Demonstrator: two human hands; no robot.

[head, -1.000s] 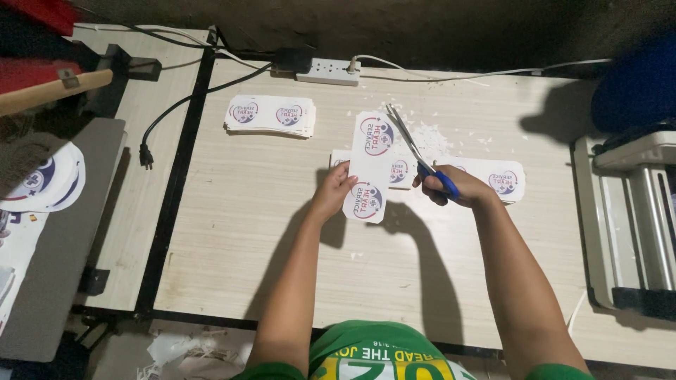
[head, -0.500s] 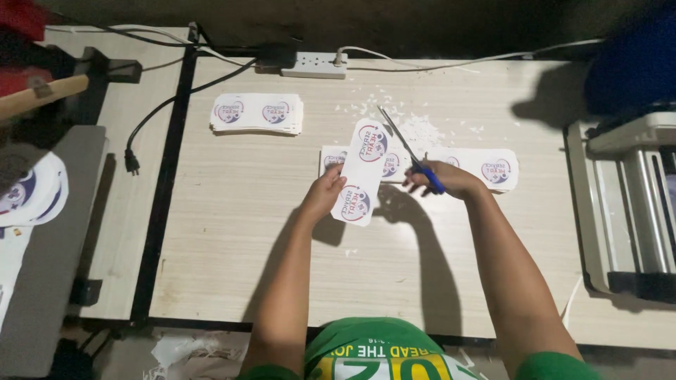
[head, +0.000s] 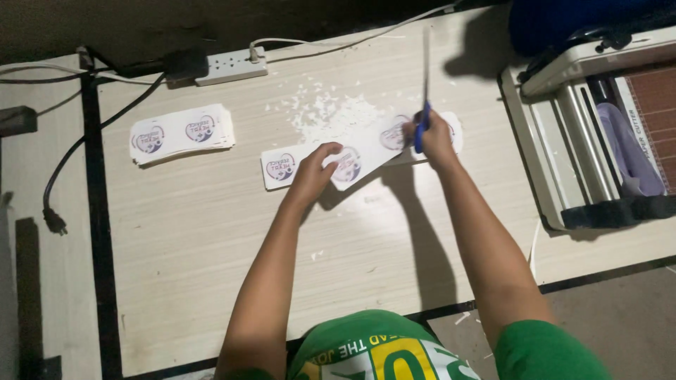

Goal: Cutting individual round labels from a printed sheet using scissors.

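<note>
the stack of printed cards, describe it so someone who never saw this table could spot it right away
On the pale wooden table, look below the white power strip at the far edge, well left of both hands. The stack of printed cards lies there untouched, each showing two round designs. Unlike the strip being cut, it is a thick squared pile that nobody holds.

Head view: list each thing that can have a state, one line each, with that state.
Scissors: in the right hand, blades together, pointing away from the person.
Printed strip: pinched by the left hand, other end at the right hand.
Sticker stack: lying flat, untouched.
Power strip: a white plug in it.
Black plug: loose, unplugged.
Paper scraps: scattered on the table.
</note>
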